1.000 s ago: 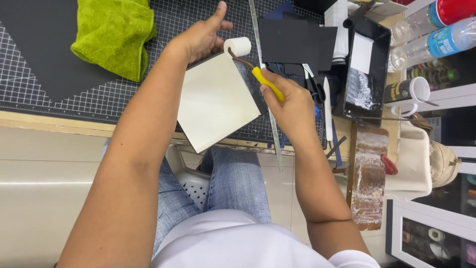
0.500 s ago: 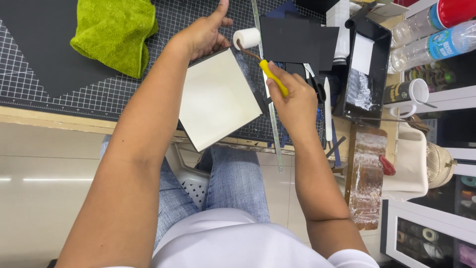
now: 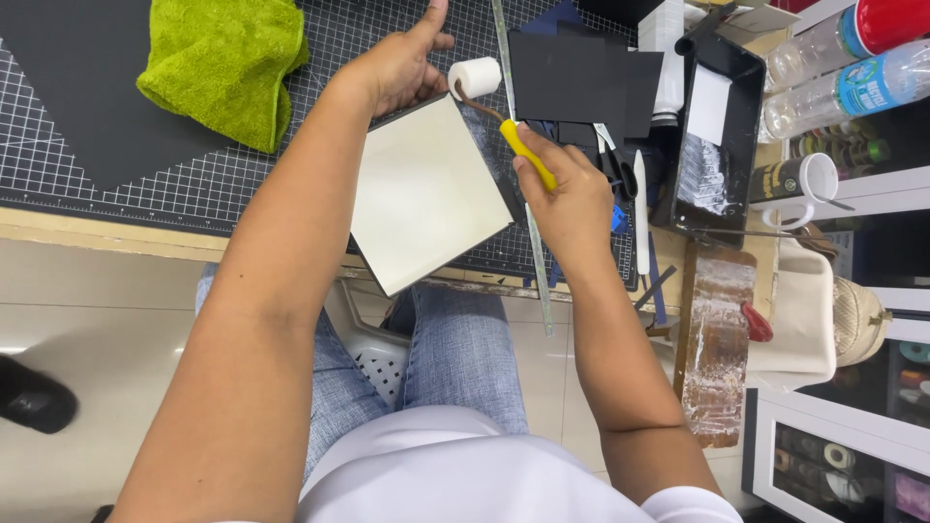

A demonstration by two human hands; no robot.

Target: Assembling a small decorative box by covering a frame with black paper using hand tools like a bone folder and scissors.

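head view: a cream square board (image 3: 426, 194) lies tilted over the near edge of the gridded cutting mat (image 3: 87, 155), one corner hanging past the worktop's front edge above the person's jeans. the left hand (image 3: 392, 68) sits at the board's far corner, palm down, fingers curled together over that corner and the thumb stuck out toward the far edge of the mat; how hard the fingertips press cannot be told. the left forearm runs straight down the picture from that corner.

the right hand (image 3: 567, 199) is closed in a fist around the yellow handle of a small paint roller (image 3: 484, 92), fingers pressed together around it, thumb laid along the handle. the roller's white sleeve lies just past the board's far right edge, beside the left thumb; whether it touches the board cannot be told. the wrist is bent inward, forearm coming from the lower right.

a green cloth (image 3: 223, 63) lies at the mat's far left. a steel ruler (image 3: 523, 194) crosses under the right hand. black card sheets (image 3: 581, 77) lie right of the roller, and a black paint tray (image 3: 717, 136) stands near the worktop's right edge.
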